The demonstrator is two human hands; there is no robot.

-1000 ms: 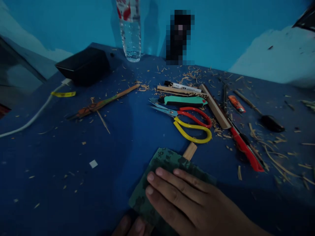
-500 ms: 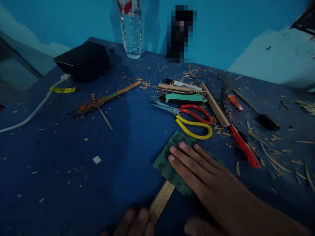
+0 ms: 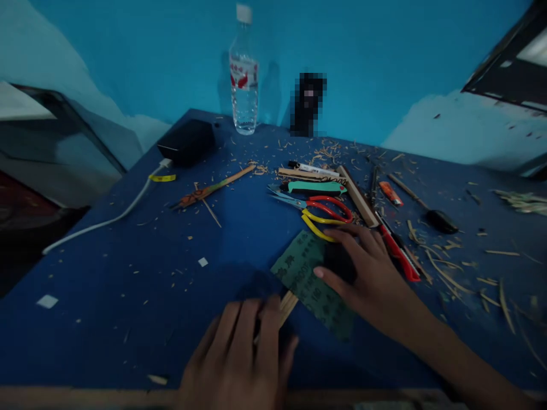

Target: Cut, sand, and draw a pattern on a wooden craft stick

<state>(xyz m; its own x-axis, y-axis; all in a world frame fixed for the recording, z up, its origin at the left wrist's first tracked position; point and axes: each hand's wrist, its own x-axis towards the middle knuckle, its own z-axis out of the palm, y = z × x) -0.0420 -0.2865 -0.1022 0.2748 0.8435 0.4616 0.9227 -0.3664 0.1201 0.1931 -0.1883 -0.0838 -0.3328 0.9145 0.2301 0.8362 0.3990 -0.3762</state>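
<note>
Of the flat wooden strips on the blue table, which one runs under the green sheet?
The strip at the left hand; its visible part meets the sheet's edge. The strip beside the marker and the slanting one lie beyond, clear of the sheet.

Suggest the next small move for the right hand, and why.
I'd probably lay the right hand flat on the green printed sandpaper sheet, clear of the scissors' yellow loop handle. The sheet lies across the pale wooden strip under the left hand, but only one right fingertip visibly reaches over it; other fingers bend near that handle.
</note>
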